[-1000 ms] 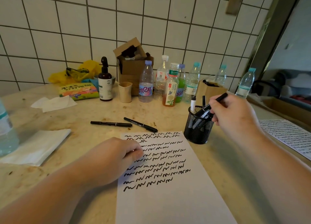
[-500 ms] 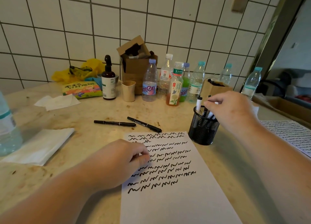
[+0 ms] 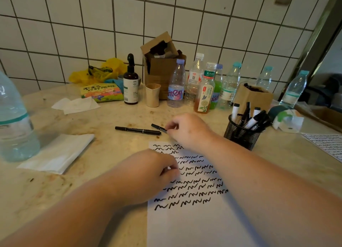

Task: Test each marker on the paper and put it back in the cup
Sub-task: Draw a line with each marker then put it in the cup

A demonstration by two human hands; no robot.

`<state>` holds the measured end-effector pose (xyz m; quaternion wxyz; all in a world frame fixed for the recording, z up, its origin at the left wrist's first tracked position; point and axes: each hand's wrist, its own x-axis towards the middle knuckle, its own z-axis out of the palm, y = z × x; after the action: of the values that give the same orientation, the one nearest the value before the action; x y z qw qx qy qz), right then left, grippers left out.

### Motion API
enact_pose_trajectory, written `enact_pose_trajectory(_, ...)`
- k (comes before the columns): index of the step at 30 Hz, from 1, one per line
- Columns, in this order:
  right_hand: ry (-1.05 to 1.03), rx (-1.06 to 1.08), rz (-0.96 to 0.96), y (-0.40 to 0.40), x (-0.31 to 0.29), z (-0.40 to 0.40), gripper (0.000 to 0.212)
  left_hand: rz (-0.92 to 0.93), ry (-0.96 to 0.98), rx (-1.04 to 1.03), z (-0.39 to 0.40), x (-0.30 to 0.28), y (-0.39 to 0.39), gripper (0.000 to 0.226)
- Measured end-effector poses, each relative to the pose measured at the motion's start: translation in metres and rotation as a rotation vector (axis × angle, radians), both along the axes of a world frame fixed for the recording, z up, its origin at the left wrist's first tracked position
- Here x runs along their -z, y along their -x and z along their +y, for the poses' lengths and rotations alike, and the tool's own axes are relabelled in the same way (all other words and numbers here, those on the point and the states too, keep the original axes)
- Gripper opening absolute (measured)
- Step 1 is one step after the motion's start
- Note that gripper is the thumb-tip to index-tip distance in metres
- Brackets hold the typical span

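The paper point(image 3: 194, 219) was laid nearest on the counter point(image 3: 114, 117), its long axis running away from the viewer, its near end cut off by the frame; rows of black squiggles covered its upper half. The left hand point(image 3: 148, 174) was rested on the paper's left edge with fingers curled under, nothing seen inside them. Farther on, the right hand point(image 3: 187, 130) was reached past the paper's top edge, its fingertips pinched on the short marker point(image 3: 158, 127), most of which was hidden behind the hand; only its left end was shown, pointing left and slightly away. Just left of it, the long marker point(image 3: 137, 130) was laid flat, its long axis left to right, apart from both hands. To the right, the mesh cup point(image 3: 240, 137) was stood upright with several markers leaning inside. Bottles point(image 3: 175, 85) were lined along the tiled wall behind.
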<state>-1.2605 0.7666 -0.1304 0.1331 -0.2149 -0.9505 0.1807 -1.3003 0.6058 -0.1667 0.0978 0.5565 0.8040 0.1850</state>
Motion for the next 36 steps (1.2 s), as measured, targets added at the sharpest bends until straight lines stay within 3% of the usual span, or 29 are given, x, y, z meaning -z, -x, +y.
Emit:
enact_pose_trajectory(9, -0.047, 0.003, -0.123, 0.066, 0.022, -0.007, 0.028, 0.075, 0.015, 0.048, 0.000, 0.001, 0.001, 0.030)
enact_pose_trajectory(20, -0.180, 0.126, -0.212, 0.044, -0.002, -0.012, 0.024, 0.054, 0.003, 0.040, -0.002, 0.000, 0.004, 0.027)
enact_pose_trajectory(24, 0.117, 0.162, -0.111, -0.012, -0.016, -0.009, 0.017, 0.003, -0.012, 0.035, -0.004, 0.000, 0.005, 0.024)
enact_pose_trajectory(29, 0.847, 0.109, 0.155, -0.093, -0.008, -0.008, 0.017, 0.028, -0.004, 0.023, -0.004, 0.002, 0.004, 0.025)
enact_pose_trajectory(32, 0.864, 0.076, 0.192, -0.121, 0.008, -0.005, 0.017, 0.023, -0.007, 0.015, -0.004, 0.001, 0.003, 0.025)
enact_pose_trajectory(36, 1.044, -0.014, 0.378, -0.131, 0.028, -0.003, 0.017, -0.017, -0.012, 0.009, -0.003, -0.002, -0.001, 0.023)
